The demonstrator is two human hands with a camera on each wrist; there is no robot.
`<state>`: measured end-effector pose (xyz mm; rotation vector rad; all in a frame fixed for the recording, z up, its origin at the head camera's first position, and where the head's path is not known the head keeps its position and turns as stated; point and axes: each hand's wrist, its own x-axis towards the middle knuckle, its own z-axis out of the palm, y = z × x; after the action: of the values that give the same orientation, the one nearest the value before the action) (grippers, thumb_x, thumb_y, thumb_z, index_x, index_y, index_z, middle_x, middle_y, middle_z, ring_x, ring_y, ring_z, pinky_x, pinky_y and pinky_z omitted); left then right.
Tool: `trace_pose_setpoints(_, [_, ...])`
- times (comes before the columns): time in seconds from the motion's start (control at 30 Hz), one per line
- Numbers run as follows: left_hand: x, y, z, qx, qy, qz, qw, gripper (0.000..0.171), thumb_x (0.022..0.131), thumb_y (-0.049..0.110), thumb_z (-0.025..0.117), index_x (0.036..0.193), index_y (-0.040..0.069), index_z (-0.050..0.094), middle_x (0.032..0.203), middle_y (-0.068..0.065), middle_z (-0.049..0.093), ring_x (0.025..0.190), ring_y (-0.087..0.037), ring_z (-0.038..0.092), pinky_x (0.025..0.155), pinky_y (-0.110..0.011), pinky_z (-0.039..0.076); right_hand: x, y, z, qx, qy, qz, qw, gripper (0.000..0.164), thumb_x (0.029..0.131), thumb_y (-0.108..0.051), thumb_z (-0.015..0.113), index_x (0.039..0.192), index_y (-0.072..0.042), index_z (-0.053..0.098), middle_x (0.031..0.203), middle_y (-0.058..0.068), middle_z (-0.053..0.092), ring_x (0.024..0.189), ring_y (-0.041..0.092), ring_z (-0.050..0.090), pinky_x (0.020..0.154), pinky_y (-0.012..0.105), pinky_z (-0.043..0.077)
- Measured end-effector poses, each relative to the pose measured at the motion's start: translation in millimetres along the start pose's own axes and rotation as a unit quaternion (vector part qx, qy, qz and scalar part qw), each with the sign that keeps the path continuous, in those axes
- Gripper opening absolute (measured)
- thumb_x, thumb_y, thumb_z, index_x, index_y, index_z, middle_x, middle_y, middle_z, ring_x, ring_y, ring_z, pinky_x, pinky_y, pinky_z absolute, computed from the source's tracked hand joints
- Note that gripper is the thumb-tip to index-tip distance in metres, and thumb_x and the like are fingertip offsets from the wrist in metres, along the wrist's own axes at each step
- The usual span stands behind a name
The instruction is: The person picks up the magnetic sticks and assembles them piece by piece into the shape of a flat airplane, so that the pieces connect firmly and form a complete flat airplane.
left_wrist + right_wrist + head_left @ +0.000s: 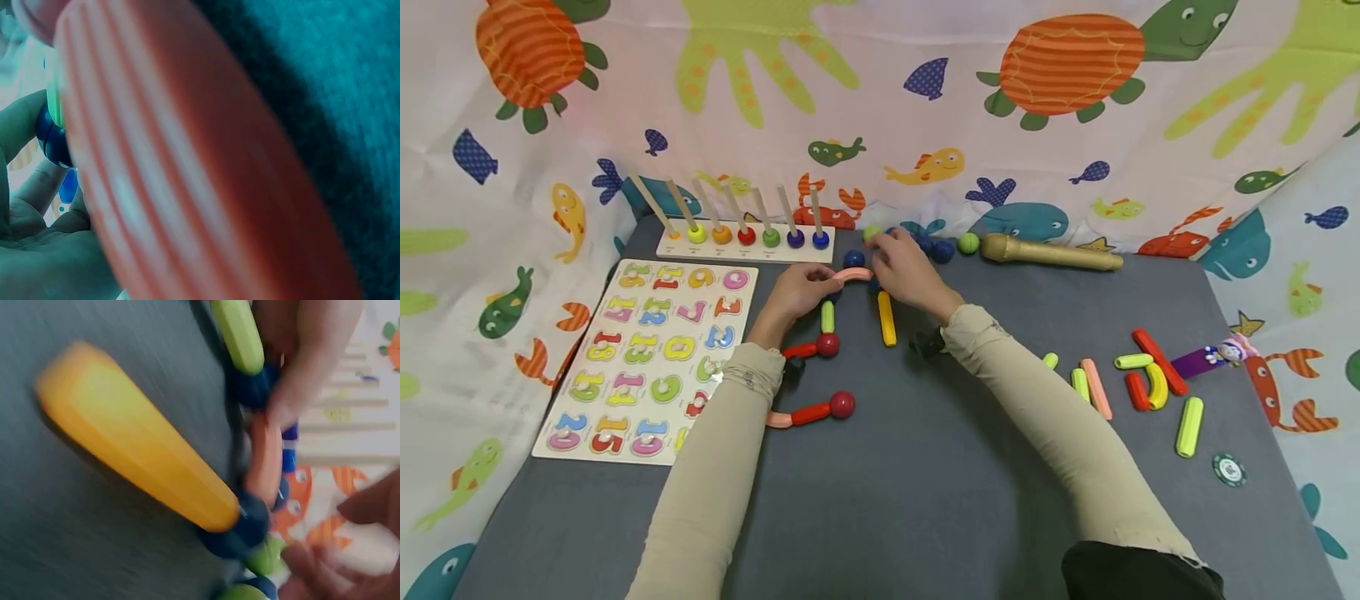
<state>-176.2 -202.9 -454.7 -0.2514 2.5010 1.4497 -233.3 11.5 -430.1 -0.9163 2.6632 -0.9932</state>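
Note:
My left hand (805, 292) pinches a dark blue ball (256, 386) where a light green stick (827, 317) and a curved pink stick (853, 274) join, its thumb against the pink stick's end. At the pink stick's other end another dark blue ball (236, 525) bears a yellow stick (887, 318). My right hand (910, 265) hovers just beyond that joint, thumb and fingers apart with nothing between them, close to a green ball (267, 556). A ribbed red stick (187, 162) fills the left wrist view. It joins a red ball (827, 345) below the green stick.
Left lie a number puzzle board (647, 358) and a peg counting board (745, 247). Blue balls (942, 251), a green ball (968, 243) and a gold tube (1051, 252) line the back. Loose sticks (1189, 427) and a poker chip (1229, 470) lie right. Another red ball (842, 405) ends a front chain.

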Motion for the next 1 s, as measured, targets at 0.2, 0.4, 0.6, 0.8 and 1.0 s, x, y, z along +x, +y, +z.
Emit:
trace_pose_setpoints(0.2, [3.6,-0.7,8.1,-0.005,-0.003,0.002,1.0,0.032,0.105,0.028,0.071,0.125,0.003,0.072,0.116,-0.015,0.063,0.101,-0.03,0.055,0.087,-0.037,0.043,32.1,-0.4,-5.0,-0.051,-0.127,-0.074,0.988,0.03,0.109,-0.003,0.056,0.135,0.002,0.072,0.136,0.024,0.06,0.117,0.037,0.056,0.102,0.046,0.048])
trace_pose_setpoints(0.4, [2.3,2.2,7.1,-0.006,-0.007,0.011,0.9999,0.03,0.105,0.028,0.07,0.123,0.004,0.073,0.111,-0.014,0.063,0.097,-0.028,0.055,0.082,-0.035,0.042,32.1,12.7,-6.9,-0.061,-0.16,-0.025,0.985,0.032,0.111,-0.008,0.054,0.136,0.001,0.071,0.131,0.019,0.069,0.105,0.032,0.06,0.096,0.042,0.049])
trace_pose_setpoints(0.6, [1.9,1.6,4.4,0.004,-0.01,-0.007,0.9999,0.034,0.106,0.028,0.071,0.131,0.005,0.072,0.124,-0.016,0.066,0.106,-0.031,0.056,0.091,-0.039,0.046,4.8,23.8,-22.2,-0.009,-0.104,0.025,0.994,0.042,0.105,-0.003,0.05,0.143,0.0,0.066,0.126,0.017,0.067,0.085,0.03,0.052,0.074,0.038,0.04])
trace_pose_setpoints(0.8, [1.5,1.6,2.8,0.004,-0.017,-0.017,0.9997,0.035,0.106,0.03,0.07,0.131,0.006,0.071,0.122,-0.015,0.064,0.107,-0.031,0.056,0.091,-0.04,0.046,-49.2,32.6,-32.5,0.055,-0.053,0.06,0.995,0.041,0.101,-0.014,0.073,0.141,-0.004,0.067,0.121,0.017,0.069,0.097,0.03,0.063,0.082,0.045,0.052])
trace_pose_setpoints(1.0, [3.6,-1.9,-1.2,0.012,-0.004,-0.017,0.9998,0.032,0.106,0.03,0.069,0.128,0.007,0.071,0.118,-0.014,0.061,0.104,-0.03,0.054,0.09,-0.039,0.043,-92.9,23.8,-20.2,0.059,-0.076,0.023,0.995,0.037,0.099,-0.016,0.08,0.129,0.0,0.066,0.111,0.013,0.072,0.095,0.027,0.067,0.083,0.046,0.055])
